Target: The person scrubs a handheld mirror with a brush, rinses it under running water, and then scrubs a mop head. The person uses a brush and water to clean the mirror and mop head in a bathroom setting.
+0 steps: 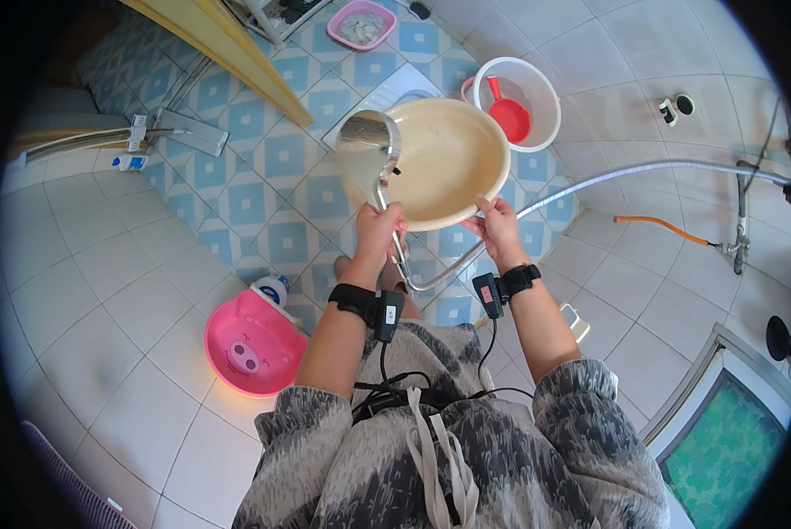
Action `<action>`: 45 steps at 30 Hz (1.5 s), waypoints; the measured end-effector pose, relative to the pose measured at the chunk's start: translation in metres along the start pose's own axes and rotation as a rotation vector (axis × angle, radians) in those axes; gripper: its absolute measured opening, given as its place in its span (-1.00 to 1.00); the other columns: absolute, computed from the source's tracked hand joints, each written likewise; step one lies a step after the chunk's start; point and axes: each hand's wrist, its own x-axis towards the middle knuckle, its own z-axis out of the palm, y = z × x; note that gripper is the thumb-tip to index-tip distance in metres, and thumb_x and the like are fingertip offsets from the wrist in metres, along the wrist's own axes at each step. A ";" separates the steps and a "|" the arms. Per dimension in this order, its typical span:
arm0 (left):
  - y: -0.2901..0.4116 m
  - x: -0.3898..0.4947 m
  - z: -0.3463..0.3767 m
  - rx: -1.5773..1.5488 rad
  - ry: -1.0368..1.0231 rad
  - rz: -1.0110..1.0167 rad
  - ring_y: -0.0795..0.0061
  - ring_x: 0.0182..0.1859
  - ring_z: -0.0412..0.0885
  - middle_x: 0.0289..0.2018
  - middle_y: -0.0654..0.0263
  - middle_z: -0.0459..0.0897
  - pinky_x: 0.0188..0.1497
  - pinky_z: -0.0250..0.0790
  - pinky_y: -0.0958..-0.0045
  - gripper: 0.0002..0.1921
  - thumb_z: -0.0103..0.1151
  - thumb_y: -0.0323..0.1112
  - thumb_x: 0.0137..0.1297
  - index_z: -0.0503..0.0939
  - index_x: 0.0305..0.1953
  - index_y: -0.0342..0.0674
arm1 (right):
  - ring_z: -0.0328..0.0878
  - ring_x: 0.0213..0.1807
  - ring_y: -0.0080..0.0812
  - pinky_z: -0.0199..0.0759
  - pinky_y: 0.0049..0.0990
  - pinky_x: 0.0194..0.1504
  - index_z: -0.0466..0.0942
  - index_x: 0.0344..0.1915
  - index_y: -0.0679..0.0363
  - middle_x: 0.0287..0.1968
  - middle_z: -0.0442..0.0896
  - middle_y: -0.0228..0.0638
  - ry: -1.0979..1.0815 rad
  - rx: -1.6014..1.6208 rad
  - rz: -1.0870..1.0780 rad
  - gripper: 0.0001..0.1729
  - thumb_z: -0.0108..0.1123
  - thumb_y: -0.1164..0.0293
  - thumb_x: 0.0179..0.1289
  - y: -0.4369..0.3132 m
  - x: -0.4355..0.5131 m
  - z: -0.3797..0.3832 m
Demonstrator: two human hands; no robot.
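My left hand (379, 231) grips the handle of a chrome hand shower (369, 131). Its round head hangs over the left side of a cream plastic basin (458, 155). A pale haze under the head blurs that side of the basin, and I cannot tell if it is running water. My right hand (500, 228) pinches the basin's near right rim, thumb on top and fingers underneath. The basin looks tilted, with its inside facing me. From the handle, a metal shower hose (560, 192) loops below my right hand and runs off to the right wall.
A white bucket (544, 135) holding a red dipper (511, 118) stands beyond the basin, near a squat toilet (402, 86). A pink tub (362, 25) contains pale cloth. A pink pig-faced basin (253, 347) is at left. An orange hose (666, 228) projects from the right wall's pipes.
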 end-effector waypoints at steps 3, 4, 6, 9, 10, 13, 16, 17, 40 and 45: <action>0.005 -0.005 0.009 -0.008 -0.013 -0.007 0.57 -0.66 0.44 -0.63 0.30 0.48 -0.68 0.27 0.54 -0.83 0.15 -0.35 0.12 0.40 -0.48 -0.26 | 0.66 -0.38 -0.31 0.67 -0.47 -0.37 0.34 -0.22 0.36 -0.29 0.58 -0.16 -0.034 0.007 0.029 -0.76 0.08 0.39 0.32 0.005 -0.004 -0.005; 0.007 -0.007 0.012 -0.025 -0.011 -0.002 0.58 -0.66 0.44 -0.63 0.31 0.48 -0.68 0.26 0.55 -0.84 0.15 -0.35 0.12 0.40 -0.47 -0.25 | 0.66 -0.39 -0.33 0.66 -0.48 -0.37 0.34 -0.22 0.35 -0.29 0.58 -0.17 -0.028 -0.009 0.036 -0.77 0.08 0.38 0.31 0.006 -0.005 -0.007; 0.011 -0.009 0.013 -0.028 -0.073 -0.025 0.59 -0.66 0.43 -0.63 0.33 0.47 -0.66 0.27 0.55 -0.86 0.15 -0.38 0.11 0.39 -0.44 -0.24 | 0.66 -0.39 -0.35 0.65 -0.51 -0.38 0.35 -0.22 0.33 -0.29 0.59 -0.19 -0.040 -0.036 0.037 -0.77 0.09 0.37 0.31 0.006 -0.005 -0.010; 0.016 -0.011 0.007 0.044 -0.231 -0.096 0.60 -0.65 0.43 -0.63 0.35 0.45 -0.63 0.30 0.54 -0.87 0.14 -0.44 0.10 0.38 -0.42 -0.25 | 0.65 -0.40 -0.39 0.64 -0.54 -0.40 0.36 -0.22 0.29 -0.30 0.60 -0.24 -0.063 -0.084 -0.010 -0.79 0.11 0.37 0.30 0.003 -0.003 -0.013; 0.015 -0.012 0.004 0.086 -0.261 -0.112 0.60 -0.65 0.43 -0.63 0.36 0.46 -0.62 0.30 0.55 -0.87 0.14 -0.44 0.10 0.38 -0.42 -0.25 | 0.65 -0.40 -0.41 0.63 -0.54 -0.39 0.37 -0.22 0.27 -0.29 0.60 -0.25 -0.051 -0.106 -0.017 -0.80 0.10 0.37 0.31 0.001 -0.002 -0.014; 0.011 -0.014 -0.005 0.139 -0.306 -0.138 0.60 -0.65 0.44 -0.63 0.35 0.46 -0.63 0.31 0.55 -0.86 0.16 -0.44 0.09 0.39 -0.41 -0.26 | 0.64 -0.40 -0.45 0.62 -0.54 -0.38 0.39 -0.24 0.22 -0.30 0.60 -0.29 -0.039 -0.157 -0.048 -0.83 0.10 0.35 0.31 -0.005 0.002 -0.016; 0.002 -0.012 -0.014 0.211 -0.183 -0.121 0.60 -0.67 0.43 -0.62 0.35 0.47 -0.66 0.29 0.55 -0.86 0.17 -0.41 0.09 0.41 -0.40 -0.25 | 0.63 -0.41 -0.48 0.62 -0.56 -0.39 0.39 -0.27 0.24 -0.30 0.60 -0.30 -0.052 -0.183 -0.101 -0.81 0.12 0.35 0.30 -0.011 0.004 -0.019; 0.000 -0.010 -0.017 0.229 -0.116 -0.131 0.60 -0.68 0.43 -0.62 0.35 0.48 -0.68 0.28 0.56 -0.86 0.18 -0.39 0.09 0.41 -0.41 -0.24 | 0.63 -0.40 -0.48 0.62 -0.56 -0.41 0.39 -0.26 0.26 -0.30 0.59 -0.28 -0.044 -0.191 -0.122 -0.80 0.14 0.36 0.29 -0.012 0.004 -0.020; 0.011 -0.012 0.007 -0.004 0.000 0.146 0.56 -0.64 0.46 -0.59 0.31 0.48 -0.63 0.34 0.54 -0.79 0.22 -0.43 0.09 0.40 -0.29 -0.25 | 0.55 -0.43 0.08 0.52 -0.21 -0.43 0.38 -0.30 0.25 0.16 0.39 0.07 0.329 -1.138 -1.028 -0.83 0.13 0.41 0.20 -0.021 -0.006 -0.023; 0.012 -0.014 -0.005 0.073 0.098 0.064 0.56 -0.63 0.46 -0.56 0.32 0.47 -0.63 0.34 0.54 -0.78 0.23 -0.41 0.09 0.38 -0.29 -0.19 | 0.53 -0.56 0.01 0.51 -0.25 -0.50 0.35 -0.32 0.22 0.21 0.37 -0.03 0.378 -1.222 -1.086 -0.84 0.13 0.41 0.20 -0.054 -0.021 -0.036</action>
